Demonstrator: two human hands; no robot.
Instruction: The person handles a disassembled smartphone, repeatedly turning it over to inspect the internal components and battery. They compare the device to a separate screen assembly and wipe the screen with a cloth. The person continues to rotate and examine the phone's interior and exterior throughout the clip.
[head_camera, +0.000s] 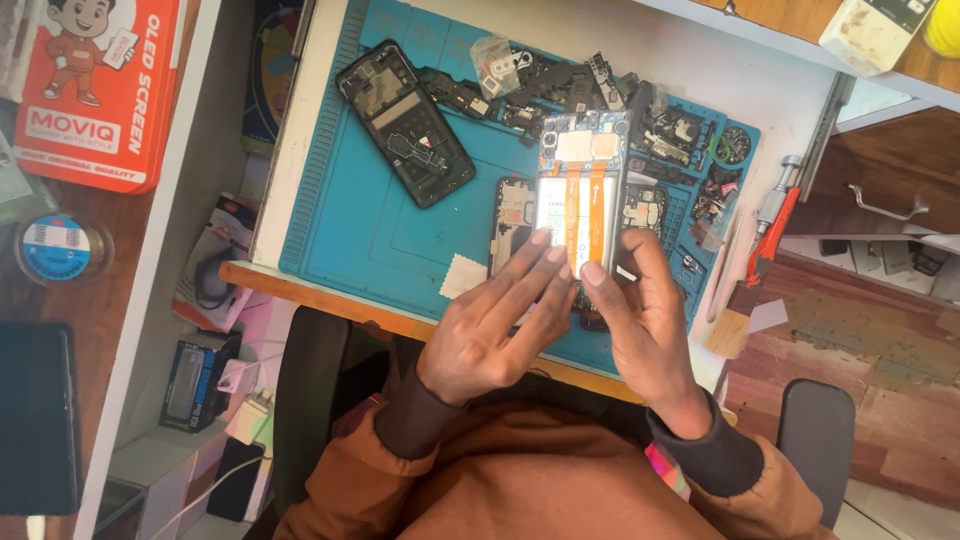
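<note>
On the work mat (350, 240): back cover (405, 122) at left, opened phone (580, 190) right, loose parts (560, 90) seemingly behind.

The blue mat (360, 230) lies on the white desk and serves as the landmark. On its upper left part rests a black phone frame (405, 122), tilted. Along its top edge is a heap of small dark parts (560, 90). Just off its right edge lie a brush (732, 318) and a red-handled tool (775, 220). Far to its left stands a red box (95, 90), with a round tape roll (57, 248) below that.
</note>
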